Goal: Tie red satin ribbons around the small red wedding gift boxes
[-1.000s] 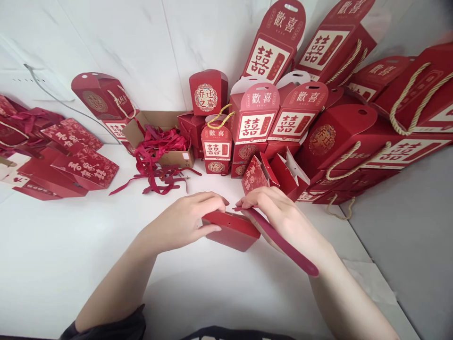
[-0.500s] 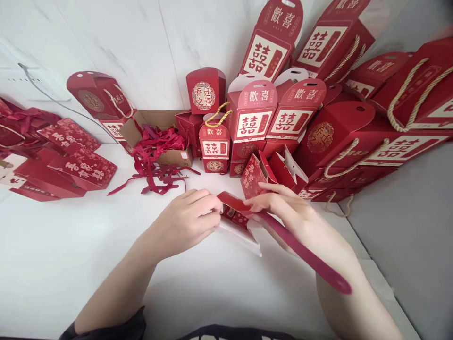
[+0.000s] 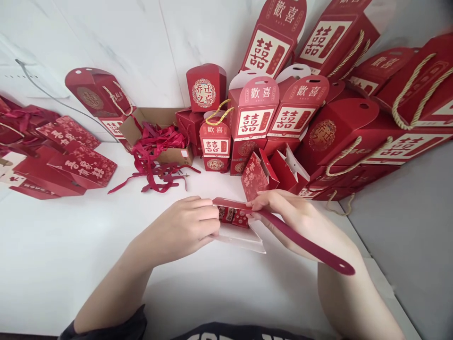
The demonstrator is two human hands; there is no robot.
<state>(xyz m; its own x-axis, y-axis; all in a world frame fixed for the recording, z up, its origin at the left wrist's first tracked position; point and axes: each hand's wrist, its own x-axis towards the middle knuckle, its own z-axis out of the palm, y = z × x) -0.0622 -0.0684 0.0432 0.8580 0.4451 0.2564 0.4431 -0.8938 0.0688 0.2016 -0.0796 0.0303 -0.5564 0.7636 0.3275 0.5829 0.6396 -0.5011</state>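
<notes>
A small red gift box (image 3: pixel 235 238) with a pale inner flap is open toward me between my hands. Small red patterned packets (image 3: pixel 233 216) lie inside it. My left hand (image 3: pixel 186 225) is closed on the box's left end, its fingertips partly hidden. At the opposite end, my right hand (image 3: pixel 295 219) pinches a dark red strap (image 3: pixel 311 245) against the box's edge. The strap's free end, with a small hole, reaches across my right wrist. Just behind stand two open red gift bags (image 3: pixel 258 177), close to my right fingers.
A cardboard box (image 3: pixel 175 156) is filled with dark red ribbons (image 3: pixel 161 141), some spilling onto the white table (image 3: pixel 106 245). Stacked red gift boxes (image 3: pixel 329 134) with rope handles crowd the right and back. More red boxes (image 3: pixel 83 165) sit at the left. A cable (image 3: pixel 67 105) runs along the wall.
The gift box has turned and tipped slightly, so the packets inside show more. The strap's free end has lifted a little, and the fingers of my left hand have shifted along the box end.
</notes>
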